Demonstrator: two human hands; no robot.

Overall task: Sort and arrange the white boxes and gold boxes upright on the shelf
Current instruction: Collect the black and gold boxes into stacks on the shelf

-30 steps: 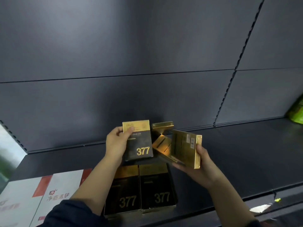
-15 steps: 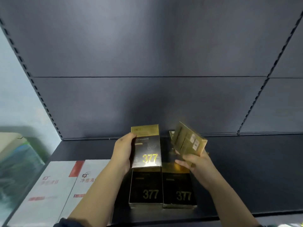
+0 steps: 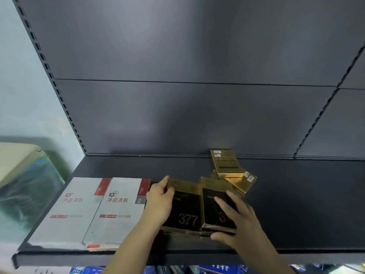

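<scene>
Two gold-and-black boxes marked 377 lie flat side by side near the front of the dark shelf (image 3: 296,204). My left hand (image 3: 159,202) grips the left gold box (image 3: 185,208) at its upper left edge. My right hand (image 3: 235,220) rests on the right gold box (image 3: 213,206), fingers over its face and thumb at its front edge. Behind them lie two more gold boxes, one (image 3: 226,162) near the back wall, the other (image 3: 243,181) tilted under it. Two white boxes (image 3: 73,210) (image 3: 118,210) with red marks lie flat at the left.
The shelf's grey back panel (image 3: 177,115) rises behind, with slotted uprights at left and right. A pale bag or package (image 3: 21,175) sits beyond the shelf's left end. Blue packages (image 3: 217,269) show on the level below the front lip.
The gold box my left hand held upright now lies flat on the front stack. My right hand has let go of its gold box, now lying behind, and rests on the right stack.
</scene>
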